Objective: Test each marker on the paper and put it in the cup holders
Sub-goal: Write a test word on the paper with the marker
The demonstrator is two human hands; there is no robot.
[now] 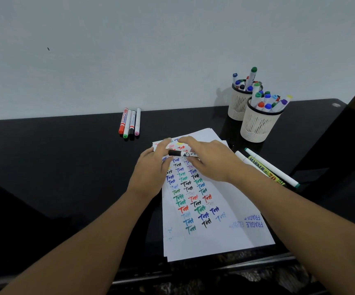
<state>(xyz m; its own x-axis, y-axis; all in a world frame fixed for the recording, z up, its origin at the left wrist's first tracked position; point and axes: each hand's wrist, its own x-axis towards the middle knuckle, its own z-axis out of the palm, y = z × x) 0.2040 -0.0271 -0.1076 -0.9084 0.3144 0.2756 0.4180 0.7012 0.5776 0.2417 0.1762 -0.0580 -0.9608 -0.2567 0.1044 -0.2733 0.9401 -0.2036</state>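
Note:
A black marker [182,154] lies level above the white paper [225,226], held between both hands. My left hand [151,173] pinches its black cap end. My right hand [208,160] grips the white barrel. The paper is covered with several coloured "Test" marks. Two cream mesh cup holders stand at the back right, the near one [257,126] and the far one [236,105], both full of markers.
Several markers [129,123] lie side by side at the back middle of the black table [66,156]. Three more markers [270,169] lie right of the paper. A pale wall rises behind the table.

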